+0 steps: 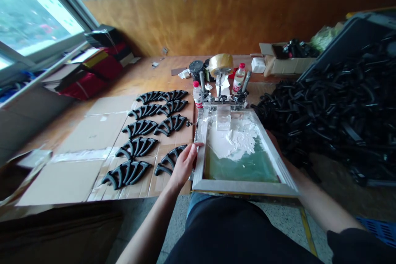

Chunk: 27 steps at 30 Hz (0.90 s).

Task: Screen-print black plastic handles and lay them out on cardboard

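In front of me is a screen printing frame (246, 187), its pale border around a green mesh (238, 171) partly covered with thick white ink (232, 142). My left hand (185, 161) is closed at the frame's left side, one digit reaching onto the border and the other fingers partly hidden. At the right side, the frame's edge mostly hides my right hand (274, 141); its fingers do not show. Behind the frame, a metal hinge clamp (224, 102) holds it. Close to my left hand lies a black ribbed, fan-shaped part (168, 161) on cardboard.
More black fan-shaped parts (136, 146) lie in rows on cardboard (77, 140). A large heap of black parts (328, 99) crowds the right side. Behind the clamp stand a tape roll (220, 64), a bottle (238, 78) and a dark jar (196, 70). Red folders (83, 84) lie by the window.
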### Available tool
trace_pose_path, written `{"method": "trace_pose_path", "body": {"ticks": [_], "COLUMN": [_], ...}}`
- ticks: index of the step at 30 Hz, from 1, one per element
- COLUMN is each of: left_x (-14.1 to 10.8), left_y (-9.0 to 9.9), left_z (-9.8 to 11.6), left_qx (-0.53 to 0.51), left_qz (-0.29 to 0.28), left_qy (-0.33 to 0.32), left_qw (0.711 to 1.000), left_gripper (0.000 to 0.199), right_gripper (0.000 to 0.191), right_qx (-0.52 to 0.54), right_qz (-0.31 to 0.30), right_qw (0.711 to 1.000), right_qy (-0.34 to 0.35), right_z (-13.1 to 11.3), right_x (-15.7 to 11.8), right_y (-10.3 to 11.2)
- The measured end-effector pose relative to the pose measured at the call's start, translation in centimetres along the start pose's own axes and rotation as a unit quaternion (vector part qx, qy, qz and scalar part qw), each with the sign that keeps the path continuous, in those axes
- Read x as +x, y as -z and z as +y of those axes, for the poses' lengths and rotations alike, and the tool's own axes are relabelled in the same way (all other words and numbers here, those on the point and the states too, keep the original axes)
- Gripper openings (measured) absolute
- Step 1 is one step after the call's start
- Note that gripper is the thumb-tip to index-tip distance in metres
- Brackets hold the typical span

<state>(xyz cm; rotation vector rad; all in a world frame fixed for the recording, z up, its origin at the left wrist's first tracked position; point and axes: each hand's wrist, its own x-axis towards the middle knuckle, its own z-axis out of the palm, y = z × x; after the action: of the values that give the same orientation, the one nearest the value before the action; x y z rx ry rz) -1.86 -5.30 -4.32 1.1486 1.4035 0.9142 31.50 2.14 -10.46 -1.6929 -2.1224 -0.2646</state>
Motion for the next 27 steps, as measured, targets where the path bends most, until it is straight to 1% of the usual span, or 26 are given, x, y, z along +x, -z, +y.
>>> {"method": "trace_pose_path", "body": {"ticks": [1,2,3,4,6,7,8,9,10,12,13,15,18,20,21,22,23,25,27], "left_x": [-0.2,-0.2,0.0,0.2,0.8,1.1,1.4,1.6,1.8,2.0,2.0,2.0,2.0,2.0,2.0,2.0,2.0,1.9,1.8], "left_y": [-0.2,-0.5,-0.8,-1.1,-1.5,-1.5,-1.6,-1.5,-1.4,-1.2,-1.1,-1.0,-1.1,-1.1,-1.1,-1.1,-1.1,-1.1,-1.1], "left_z": [-1.7,-3.2,-4.5,-5.5,-6.8,-7.1,-7.2,-7.3,-7.3,-7.5,-7.6,-7.9,-8.3,-8.4,-8.3,-8.3,-8.2,-7.9,-7.6], "left_qx": [0.013,0.028,0.047,0.069,0.117,0.134,0.148,0.159,0.166,0.174,0.173,0.168,0.161,0.161,0.163,0.164,0.165,0.164,0.157], "left_qz": [-0.010,-0.017,-0.018,-0.014,-0.003,-0.002,-0.004,-0.008,-0.013,-0.025,-0.028,-0.028,-0.023,-0.025,-0.026,-0.026,-0.026,-0.025,-0.020], "left_qy": [0.019,0.035,0.048,0.058,0.067,0.071,0.074,0.075,0.075,0.073,0.073,0.073,0.072,0.069,0.069,0.069,0.070,0.072,0.075], "left_qw": [1.000,0.999,0.998,0.996,0.991,0.988,0.986,0.984,0.983,0.982,0.982,0.983,0.984,0.984,0.984,0.984,0.983,0.984,0.985], "left_gripper": [0.059,0.062,0.066,0.068,0.067,0.065,0.064,0.063,0.062,0.061,0.060,0.060,0.060,0.059,0.059,0.059,0.059,0.060,0.061], "right_gripper": [0.019,0.020,0.022,0.024,0.042,0.050,0.052,0.048,0.039,0.021,0.013,0.003,0.021,0.025,0.024,0.022,0.019,0.017,0.019], "right_qx": [0.021,0.046,0.068,0.098,0.141,0.142,0.135,0.125,0.116,0.107,0.108,0.114,0.131,0.148,0.160,0.172,0.182,0.197,0.205], "right_qz": [0.000,0.004,0.015,0.020,0.014,-0.002,-0.029,-0.065,-0.105,-0.172,-0.191,-0.204,-0.224,-0.249,-0.262,-0.271,-0.270,-0.237,-0.189], "right_qw": [0.999,0.997,0.995,0.993,0.990,0.989,0.989,0.988,0.985,0.975,0.969,0.955,0.917,0.892,0.885,0.883,0.889,0.913,0.929], "right_qy": [-0.035,-0.061,-0.070,-0.066,-0.011,0.025,0.052,0.066,0.073,0.091,0.113,0.183,0.303,0.346,0.350,0.342,0.321,0.269,0.243], "right_z": [1.0,1.4,1.2,0.4,-2.4,-4.2,-5.8,-7.3,-8.5,-9.7,-9.9,-9.6,-8.6,-8.0,-7.8,-7.8,-7.8,-8.2,-8.5], "right_x": [0.8,1.7,2.7,3.7,5.8,6.7,7.5,8.0,8.3,7.8,7.0,4.9,1.8,1.1,1.1,1.4,1.8,2.3,1.9], "right_y": [0.2,0.3,0.4,0.4,0.3,0.1,-0.1,-0.2,-0.5,-0.8,-0.8,-0.4,0.9,1.9,2.3,2.4,2.5,2.0,1.4]}}
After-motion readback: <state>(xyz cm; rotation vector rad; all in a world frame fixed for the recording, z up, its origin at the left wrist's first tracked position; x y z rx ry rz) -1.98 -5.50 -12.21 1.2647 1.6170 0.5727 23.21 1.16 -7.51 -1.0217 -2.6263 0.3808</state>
